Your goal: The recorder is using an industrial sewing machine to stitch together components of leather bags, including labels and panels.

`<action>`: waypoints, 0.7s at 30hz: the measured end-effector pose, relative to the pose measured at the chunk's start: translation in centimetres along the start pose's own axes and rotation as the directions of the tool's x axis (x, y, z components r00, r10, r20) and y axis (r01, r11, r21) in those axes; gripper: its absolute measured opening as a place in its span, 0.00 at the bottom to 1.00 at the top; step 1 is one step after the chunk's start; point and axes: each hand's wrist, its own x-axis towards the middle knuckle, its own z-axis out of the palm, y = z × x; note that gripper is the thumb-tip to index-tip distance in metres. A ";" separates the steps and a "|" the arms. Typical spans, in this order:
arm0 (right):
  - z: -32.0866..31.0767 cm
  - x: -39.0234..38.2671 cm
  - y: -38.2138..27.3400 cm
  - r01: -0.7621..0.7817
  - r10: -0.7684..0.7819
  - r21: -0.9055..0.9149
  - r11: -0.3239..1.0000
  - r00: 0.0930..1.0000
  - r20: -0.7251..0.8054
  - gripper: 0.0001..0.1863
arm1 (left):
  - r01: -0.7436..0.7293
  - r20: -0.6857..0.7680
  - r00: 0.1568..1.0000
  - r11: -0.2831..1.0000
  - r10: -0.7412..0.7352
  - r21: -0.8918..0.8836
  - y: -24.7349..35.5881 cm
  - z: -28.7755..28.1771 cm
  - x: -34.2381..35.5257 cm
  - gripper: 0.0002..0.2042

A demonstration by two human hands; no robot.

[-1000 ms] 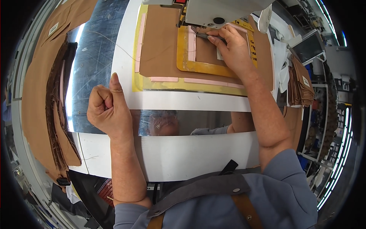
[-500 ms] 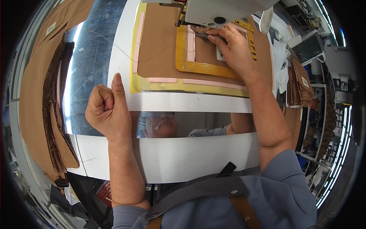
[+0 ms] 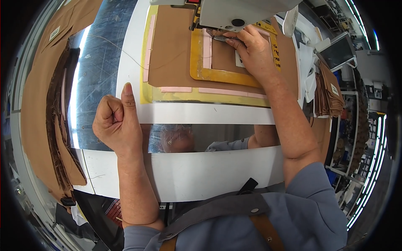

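Note:
My right hand (image 3: 254,53) is under the sewing machine head (image 3: 234,16), its thumb and forefinger closed on small metal thread snips (image 3: 220,38). The snips' tip points left, at the inner left side of a yellow frame (image 3: 226,75). Brown fabric (image 3: 169,62) with pink strips lies under and inside this frame, on a yellow-edged template (image 3: 180,95). My left hand (image 3: 118,119) is held up over the table at the left, away from the fabric. Its fingers are curled into a fist with the thumb pointing up, and nothing shows in it.
Left of the template lies a shiny metal plate (image 3: 98,79), crossed by a loose thread. A reflective strip (image 3: 209,139) is set in the white table (image 3: 209,171). Brown fabric pieces (image 3: 35,108) hang along the left edge; another stack (image 3: 328,94) hangs at right, near a small screen (image 3: 337,52).
The whole view has shifted slightly. My right hand stays by the frame with the snips, its fingers a little changed in position. My left fist keeps its shape and place.

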 end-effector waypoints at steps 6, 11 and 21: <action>-0.2 0.0 -0.2 0.000 0.000 0.022 1.000 1.000 0.003 0.07 | 0.010 0.007 1.000 1.000 -0.010 -0.019 0.2 0.0 0.1 0.27; -0.5 -0.2 0.0 0.016 -0.017 0.040 0.999 1.000 0.019 0.07 | 0.014 0.004 1.000 1.000 -0.014 -0.007 0.0 0.0 0.0 0.27; -3.9 -2.5 -4.7 -0.045 0.018 0.244 0.969 0.993 0.113 0.07 | -0.208 0.098 0.976 0.968 0.196 0.138 0.5 -0.1 0.0 0.25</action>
